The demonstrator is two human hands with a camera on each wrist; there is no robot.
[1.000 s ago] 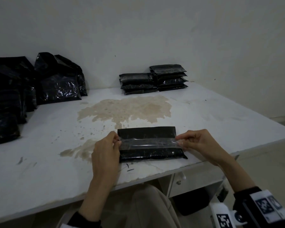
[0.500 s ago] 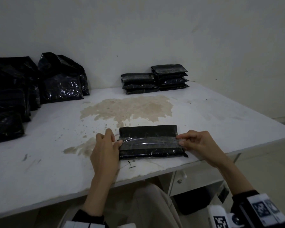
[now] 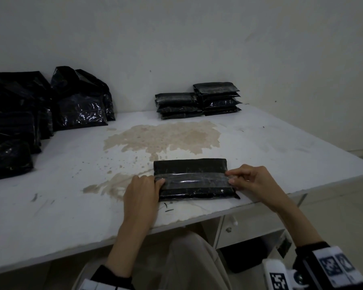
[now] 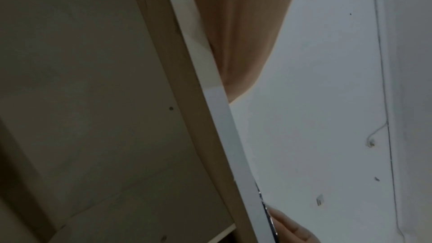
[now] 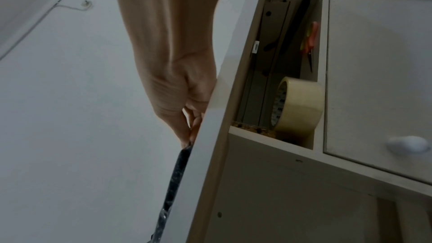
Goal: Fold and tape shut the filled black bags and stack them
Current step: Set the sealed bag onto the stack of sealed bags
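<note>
A folded black bag lies flat near the table's front edge. A clear tape strip runs across it from end to end. My left hand curls round the bag's left end, thumb on the tape there. At the right end my right hand pinches the tape between thumb and forefinger. The right wrist view shows the bag edge-on above the table edge, with my right hand at its end. In the left wrist view the table edge hides my left fingers.
Two stacks of taped bags stand at the back by the wall. Unfolded filled black bags pile up at the back left. A brown stain marks the white table. A tape roll and scissors sit in a compartment under the tabletop.
Both hands keep hold of the tape ends. The strip has come down flatter onto the bag, and my left thumb now lies on its left end.
</note>
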